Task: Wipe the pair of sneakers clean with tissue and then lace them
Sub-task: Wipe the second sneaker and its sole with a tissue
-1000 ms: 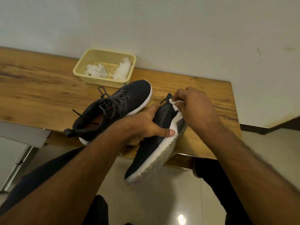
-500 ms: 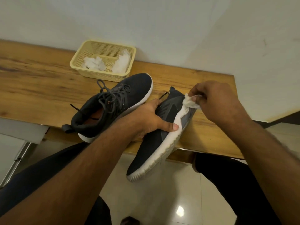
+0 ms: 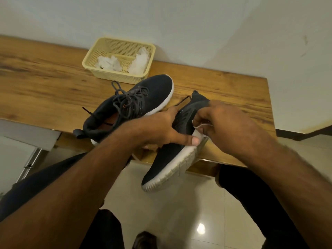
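Observation:
A dark sneaker with a white sole (image 3: 167,164) is tilted on its side over the table's front edge, toe toward me. My left hand (image 3: 161,128) grips its middle, thumb along the sole. My right hand (image 3: 224,126) pinches a small white tissue (image 3: 200,131) against the sole near the heel. The second dark sneaker (image 3: 136,105) lies on the wooden table (image 3: 45,90) to the left, laces loosely threaded and spilling out.
A pale yellow plastic basket (image 3: 93,64) with crumpled white tissues (image 3: 109,62) stands at the back of the table against the wall. My dark-trousered legs are below the table edge, above a glossy tiled floor. A grey metal frame sits at the left.
My right hand with the tissue has slid from the heel's upper edge down along the sole toward me. The left hand keeps its grip on the sneaker.

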